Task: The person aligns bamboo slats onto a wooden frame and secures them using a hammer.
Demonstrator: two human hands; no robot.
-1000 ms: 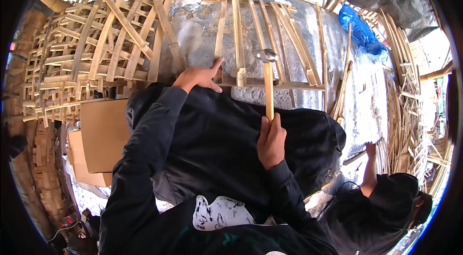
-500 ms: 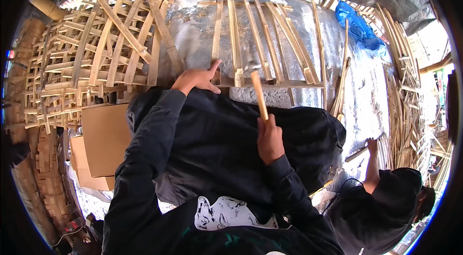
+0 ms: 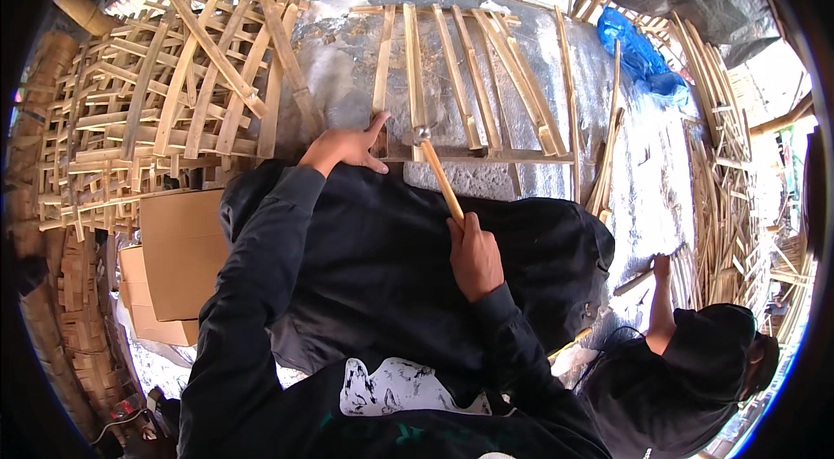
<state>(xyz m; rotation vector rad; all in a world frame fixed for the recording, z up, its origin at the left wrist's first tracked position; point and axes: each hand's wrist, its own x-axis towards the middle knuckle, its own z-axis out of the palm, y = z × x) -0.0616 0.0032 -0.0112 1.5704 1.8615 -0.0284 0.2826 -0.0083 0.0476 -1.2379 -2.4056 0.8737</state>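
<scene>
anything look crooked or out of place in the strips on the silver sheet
Yes, mildly. On the silver sheet, the bamboo slats fan out unevenly rather than lying parallel, and a couple on the right cross each other. The left hand presses one slat while the right hand holds the hammer at the crosspiece. Nothing looks broken or spilled.

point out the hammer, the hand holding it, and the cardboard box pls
hammer (image 3: 441,178): head view, on the wooden handle, midway between metal head and fist.
right hand (image 3: 475,256): head view, on the back of the hand gripping the handle's end.
cardboard box (image 3: 178,246): head view, on the bare brown top face.
</scene>
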